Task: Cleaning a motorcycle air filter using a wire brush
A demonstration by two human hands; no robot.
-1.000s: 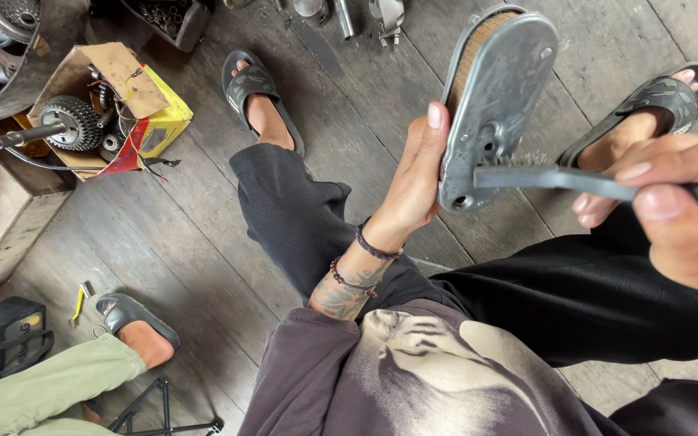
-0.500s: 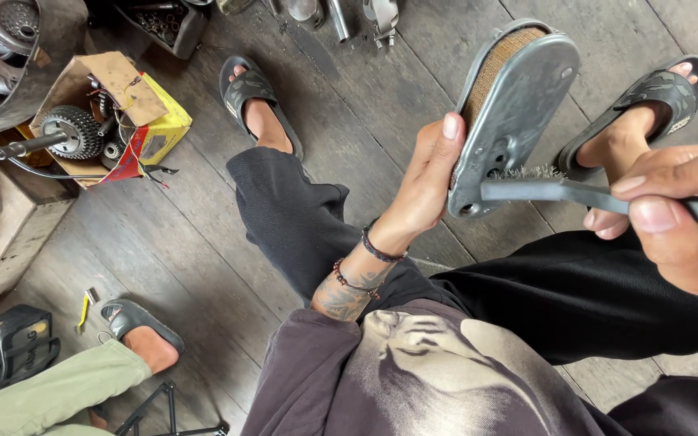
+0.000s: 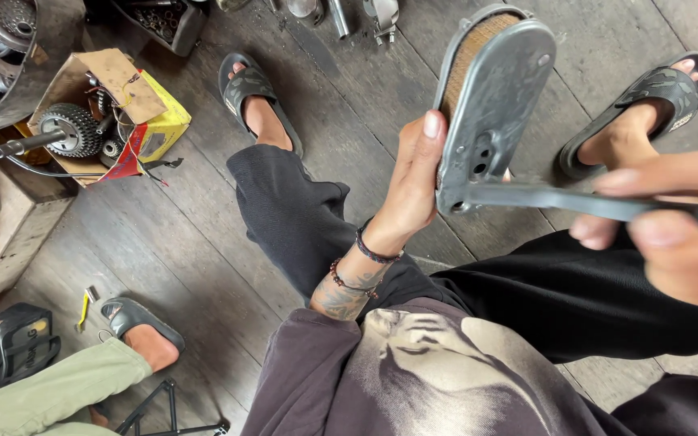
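The left hand [image 3: 414, 182] is gripping the oval grey metal air-filter housing [image 3: 490, 105] from behind, fingers clamped on its lower edge, holding it upright above the knees. The right hand [image 3: 672, 234] is closing its grip around a long dark tool shaft [image 3: 575, 200], whose tip is touching the housing's lower corner. Below, sandalled feet are resting on the wooden floor [image 3: 187, 234]. A cardboard box [image 3: 115, 97] of gears is sitting far left.

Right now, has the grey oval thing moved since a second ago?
No. The grey oval part in the left hand, with the right hand's grey bar on it, stays as far from the cardboard box as before.
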